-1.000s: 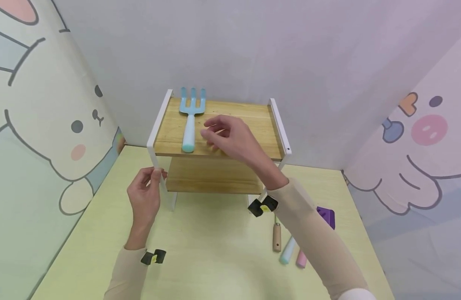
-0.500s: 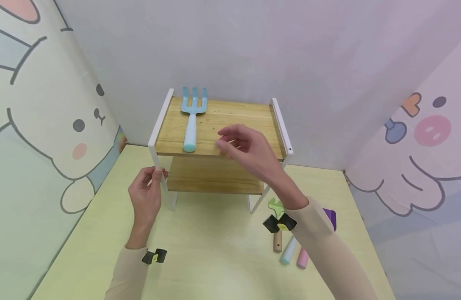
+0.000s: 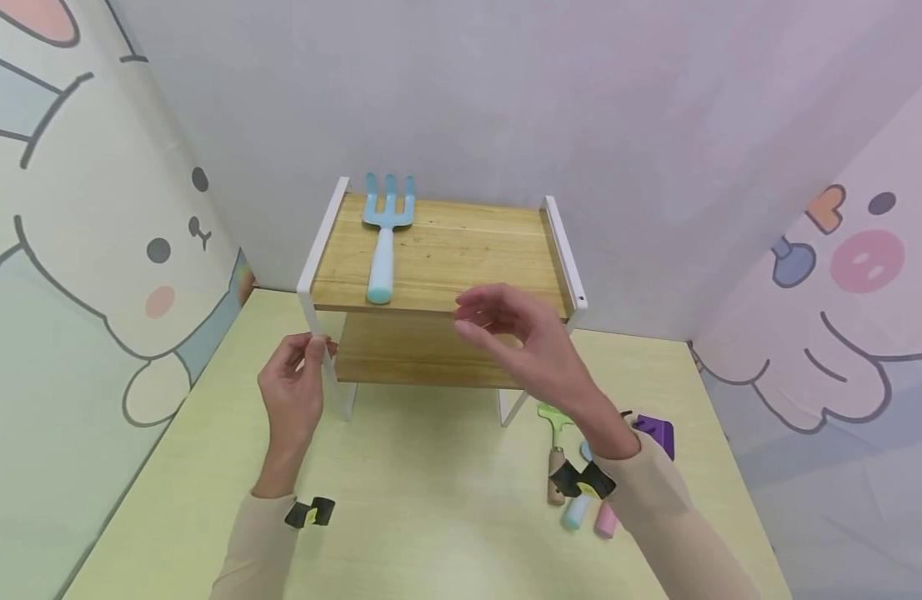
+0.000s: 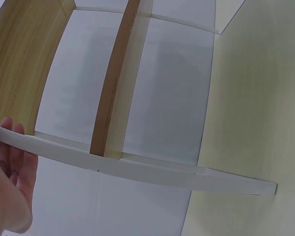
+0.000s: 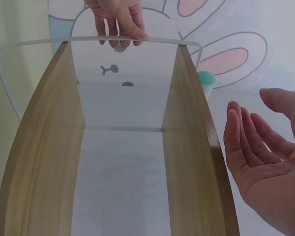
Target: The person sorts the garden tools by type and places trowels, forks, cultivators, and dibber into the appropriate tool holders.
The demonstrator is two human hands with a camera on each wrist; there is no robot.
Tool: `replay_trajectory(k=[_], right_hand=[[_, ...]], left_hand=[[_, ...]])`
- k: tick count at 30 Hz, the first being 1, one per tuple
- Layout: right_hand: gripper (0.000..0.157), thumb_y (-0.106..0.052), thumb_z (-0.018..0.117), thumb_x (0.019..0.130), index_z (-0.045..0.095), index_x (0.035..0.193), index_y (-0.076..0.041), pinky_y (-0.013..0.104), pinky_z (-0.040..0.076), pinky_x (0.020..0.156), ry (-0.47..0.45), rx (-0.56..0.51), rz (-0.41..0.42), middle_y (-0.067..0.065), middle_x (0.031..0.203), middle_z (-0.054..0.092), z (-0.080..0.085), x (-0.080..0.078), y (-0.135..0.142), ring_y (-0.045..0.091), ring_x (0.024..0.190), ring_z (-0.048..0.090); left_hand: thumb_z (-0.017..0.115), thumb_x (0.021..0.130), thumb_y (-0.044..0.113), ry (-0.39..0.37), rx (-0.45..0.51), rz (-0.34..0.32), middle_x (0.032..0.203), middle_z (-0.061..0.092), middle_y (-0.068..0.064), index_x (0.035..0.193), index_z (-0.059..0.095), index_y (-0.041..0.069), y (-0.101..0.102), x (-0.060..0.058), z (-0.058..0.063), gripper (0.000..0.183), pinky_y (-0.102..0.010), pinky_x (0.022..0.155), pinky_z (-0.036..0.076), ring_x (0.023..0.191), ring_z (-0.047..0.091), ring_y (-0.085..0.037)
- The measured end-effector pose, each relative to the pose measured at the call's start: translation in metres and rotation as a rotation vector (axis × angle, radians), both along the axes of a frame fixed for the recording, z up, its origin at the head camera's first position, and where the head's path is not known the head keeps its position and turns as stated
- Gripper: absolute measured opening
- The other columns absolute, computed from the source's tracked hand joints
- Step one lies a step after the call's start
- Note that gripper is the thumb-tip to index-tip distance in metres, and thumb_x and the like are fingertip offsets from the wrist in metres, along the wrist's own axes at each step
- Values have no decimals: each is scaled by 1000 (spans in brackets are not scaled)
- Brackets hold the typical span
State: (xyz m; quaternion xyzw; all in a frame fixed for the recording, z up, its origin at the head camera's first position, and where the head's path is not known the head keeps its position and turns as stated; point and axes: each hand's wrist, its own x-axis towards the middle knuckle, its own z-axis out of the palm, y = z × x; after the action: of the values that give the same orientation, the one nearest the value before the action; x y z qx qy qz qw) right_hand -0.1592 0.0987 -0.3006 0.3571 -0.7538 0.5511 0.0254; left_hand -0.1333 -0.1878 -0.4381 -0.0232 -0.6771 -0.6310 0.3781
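A light-blue hand fork [image 3: 382, 262] lies on the left part of the wooden top board [image 3: 476, 250] of a small two-tier shelf, its three tines toward the back wall. My left hand [image 3: 292, 387] grips the shelf's white front-left leg [image 3: 311, 319] between thumb and fingers, below the top board. In the left wrist view the white side frame [image 4: 152, 176] runs out from those fingers. My right hand [image 3: 532, 350], holding nothing, is by the top board's front edge with relaxed, slightly bent fingers. The right wrist view has its thumb apart from the fingers [image 5: 253, 142].
Below is the lower wooden board [image 3: 423, 354]. On the pale yellow table to the right lie a green-headed tool [image 3: 556, 419] with a wooden handle, a light-blue handle [image 3: 576, 514], a pink handle [image 3: 606, 522] and a purple piece [image 3: 659, 433], partly behind my right arm. Printed walls surround the table.
My right hand has moved away from the hand fork, right and toward me, to the top board's front edge. The left hand keeps its grip on the leg; the fork stays put.
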Motion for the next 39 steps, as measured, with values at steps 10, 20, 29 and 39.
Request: replay_trajectory(k=[10,20,29,39], right_hand=[[32,8,72,91,66,121,-3,31,59,85,86,-49,57,6,112,71,-27,7,13,20,93,68],[37,9,72,90,65,124,-2,31,60,85,85,-36,78,7,114,71,-56,13,29,19,94,68],[39,10,71,90,65,127,-2,29,59,83,83,-1,51,7,113,71,-85,19,43,17,96,68],[38,6,73,92,66,126,-7,27,58,87,49,26,-15,3,113,71,-122,29,60,18,99,69]], left_hand=[[61,102,-2,-16,19,-4,91,70,4,101,66,-14,0,2,1,14,-18,86,57,86,71,-7],[61,101,-4,-2,23,-17,90,71,2,101,65,-15,-2,1,-1,12,-18,83,57,84,70,-9],[61,101,-3,-16,45,-16,88,71,2,101,65,-15,0,1,1,12,-19,83,57,83,70,-9],[61,101,-3,-29,63,-26,89,71,4,101,65,-16,1,1,1,13,-17,83,57,85,70,-10]])
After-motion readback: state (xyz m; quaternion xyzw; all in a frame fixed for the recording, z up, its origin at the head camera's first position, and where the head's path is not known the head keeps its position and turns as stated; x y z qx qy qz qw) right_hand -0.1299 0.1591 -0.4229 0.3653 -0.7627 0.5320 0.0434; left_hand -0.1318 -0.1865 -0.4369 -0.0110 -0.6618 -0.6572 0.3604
